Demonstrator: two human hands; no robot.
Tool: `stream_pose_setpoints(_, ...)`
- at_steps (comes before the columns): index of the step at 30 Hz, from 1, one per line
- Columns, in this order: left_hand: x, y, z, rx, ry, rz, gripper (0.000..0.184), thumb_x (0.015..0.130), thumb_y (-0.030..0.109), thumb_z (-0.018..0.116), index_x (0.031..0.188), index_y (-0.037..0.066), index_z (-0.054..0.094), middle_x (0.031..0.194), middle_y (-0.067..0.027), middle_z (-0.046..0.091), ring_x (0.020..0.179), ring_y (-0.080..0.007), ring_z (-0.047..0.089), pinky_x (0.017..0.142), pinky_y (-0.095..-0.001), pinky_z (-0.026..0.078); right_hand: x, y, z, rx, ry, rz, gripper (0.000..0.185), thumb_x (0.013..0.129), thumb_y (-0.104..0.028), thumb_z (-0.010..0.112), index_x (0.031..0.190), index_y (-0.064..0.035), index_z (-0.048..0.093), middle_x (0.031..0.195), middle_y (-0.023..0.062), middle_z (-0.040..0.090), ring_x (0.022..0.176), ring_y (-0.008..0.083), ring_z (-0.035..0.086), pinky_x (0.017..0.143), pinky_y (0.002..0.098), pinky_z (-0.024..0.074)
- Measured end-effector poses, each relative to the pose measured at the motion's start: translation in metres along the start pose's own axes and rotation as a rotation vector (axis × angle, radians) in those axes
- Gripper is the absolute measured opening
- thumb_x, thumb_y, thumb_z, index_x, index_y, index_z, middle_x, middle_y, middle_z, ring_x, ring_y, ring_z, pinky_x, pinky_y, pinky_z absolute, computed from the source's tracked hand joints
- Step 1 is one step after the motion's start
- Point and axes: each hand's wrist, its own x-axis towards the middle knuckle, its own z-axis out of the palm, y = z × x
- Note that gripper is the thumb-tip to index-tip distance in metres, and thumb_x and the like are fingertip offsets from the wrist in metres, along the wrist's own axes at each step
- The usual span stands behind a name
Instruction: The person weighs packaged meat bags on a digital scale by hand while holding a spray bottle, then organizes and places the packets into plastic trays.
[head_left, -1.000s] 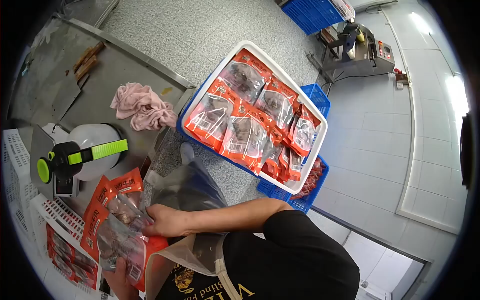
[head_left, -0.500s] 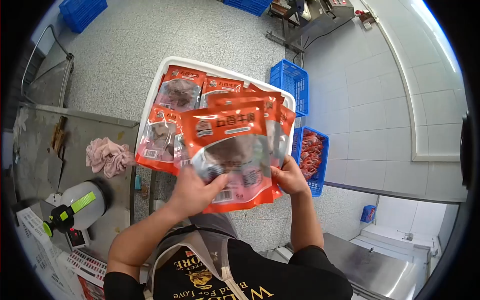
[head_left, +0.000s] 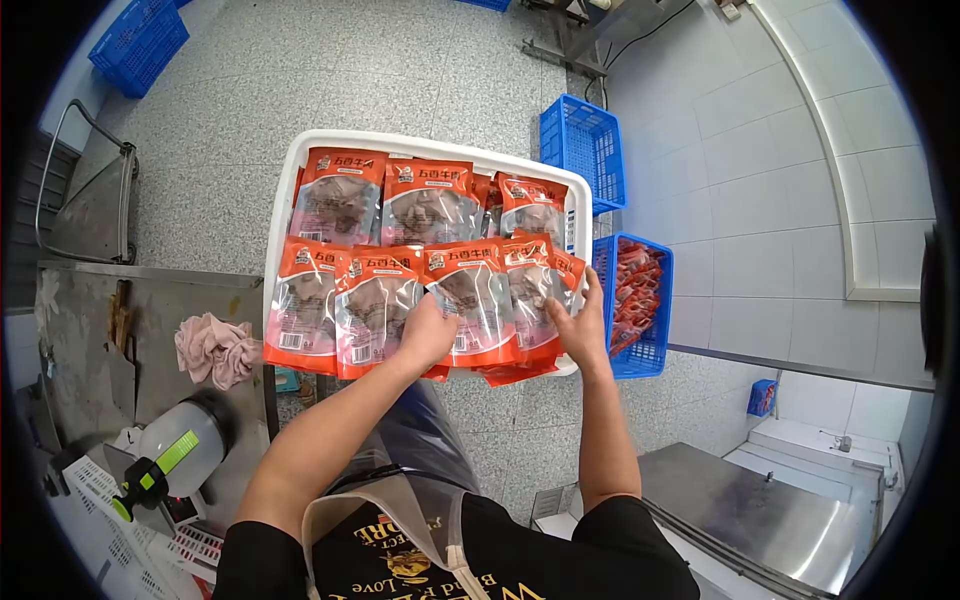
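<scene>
Arranging the red pouches in the white tray seems underway, the left hand and right hand touching the nearer row, grips unclear; letting go calls for gentleness.

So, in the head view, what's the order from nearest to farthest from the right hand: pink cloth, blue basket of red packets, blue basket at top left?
1. Blue basket of red packets: just right of the right hand.
2. Pink cloth: left, on the metal table.
3. Top-left blue basket: far corner.
</scene>
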Motion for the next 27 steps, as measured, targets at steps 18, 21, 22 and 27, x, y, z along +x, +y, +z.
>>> stream_pose_setpoints(18,-0.072,0.083,-0.074,0.489,-0.093,0.115,0.058,0.092,0.022,0.060,0.136,-0.010,0.040,0.089,-0.0312,0.068,0.086,-0.0473,0.068,0.076,-0.0544,0.055,0.006,-0.052,0.071,-0.538,-0.226,-0.233,0.076,0.089,-0.050,0.066,0.149,-0.0086,0.043,0.159,0.0261,0.029,0.149,0.0475,0.018,0.120,0.0575,0.0179)
stream_pose_setpoints(21,-0.079,0.045,-0.083,0.454,-0.014,0.348,0.049,0.092,0.022,0.059,0.132,-0.005,0.048,0.101,-0.0273,0.068,0.094,-0.0435,0.068,0.081,-0.0521,0.054,0.004,-0.048,0.081,-0.546,-0.193,-0.251,0.079,0.088,-0.059,0.064,0.148,-0.0115,0.047,0.163,0.0243,0.021,0.151,0.0481,0.014,0.120,0.0600,0.0153)
stream_pose_setpoints(22,-0.086,0.031,-0.085,0.407,0.009,0.490,0.042,0.092,0.021,0.059,0.126,-0.002,0.054,0.108,-0.0249,0.068,0.099,-0.0415,0.067,0.085,-0.0509,0.054,0.005,-0.054,0.078,-0.538,-0.140,-0.264,0.073,0.087,-0.053,0.068,0.143,-0.0082,0.052,0.161,0.0253,0.025,0.150,0.0479,0.016,0.120,0.0599,0.0144)
stream_pose_setpoints(27,-0.187,-0.003,-0.162,0.248,0.039,0.250,0.040,0.091,0.024,0.065,0.125,0.004,0.063,0.113,-0.0186,0.068,0.105,-0.0363,0.065,0.089,-0.0462,0.053,-0.010,-0.130,0.080,-0.246,-0.016,-0.512,0.040,0.089,-0.021,0.070,0.124,-0.0021,0.060,0.145,0.0257,0.044,0.141,0.0439,0.035,0.118,0.0543,0.0259)
